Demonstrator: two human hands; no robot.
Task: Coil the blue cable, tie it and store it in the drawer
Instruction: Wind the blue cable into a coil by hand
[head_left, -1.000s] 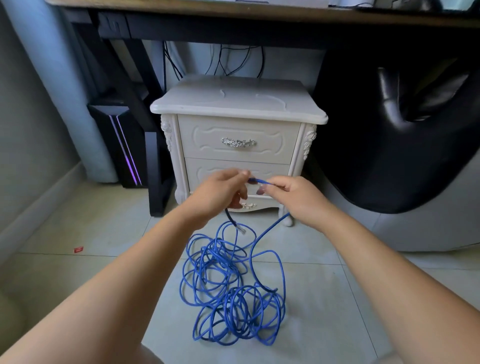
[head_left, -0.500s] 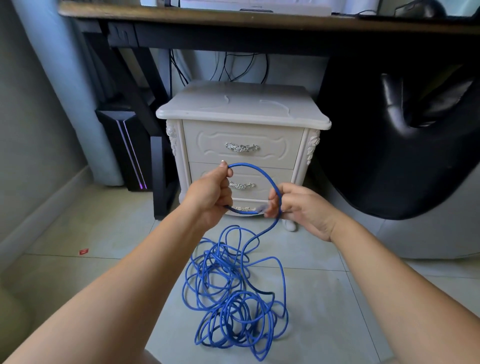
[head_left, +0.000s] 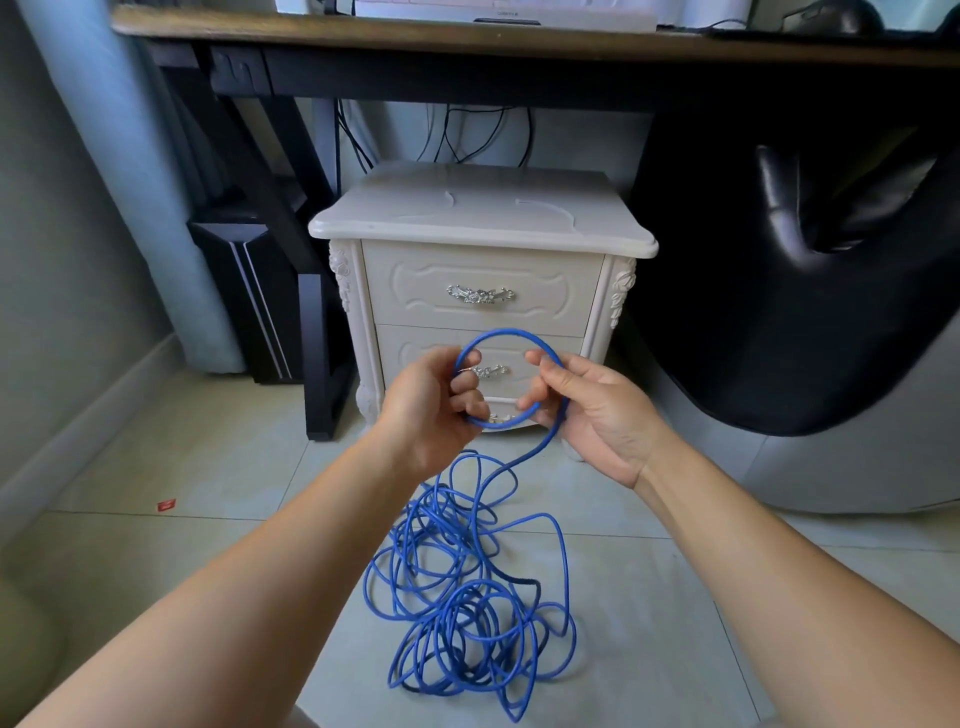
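One small loop of the thin blue cable (head_left: 511, 338) is formed, pinched by the left hand (head_left: 431, 405) and guided by the right hand's (head_left: 592, 410) loosely curled fingers; most lies tangled on the tiled floor (head_left: 208, 467); coiling, tying remain; the cream carved nightstand's drawers (head_left: 480, 283) look closed.

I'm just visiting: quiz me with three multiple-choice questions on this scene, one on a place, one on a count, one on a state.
1. Where does most of the blue cable lie?
A. on the floor
B. on the nightstand
C. in a drawer

2. How many closed loops are held up?
A. one
B. three
C. five

3. The nightstand's top drawer is
A. open
B. shut
C. removed

Key: A, the tangle lies on the tiles; A, a single ring runs between the left hand and the right hand; B, its front sits flush with the nightstand.
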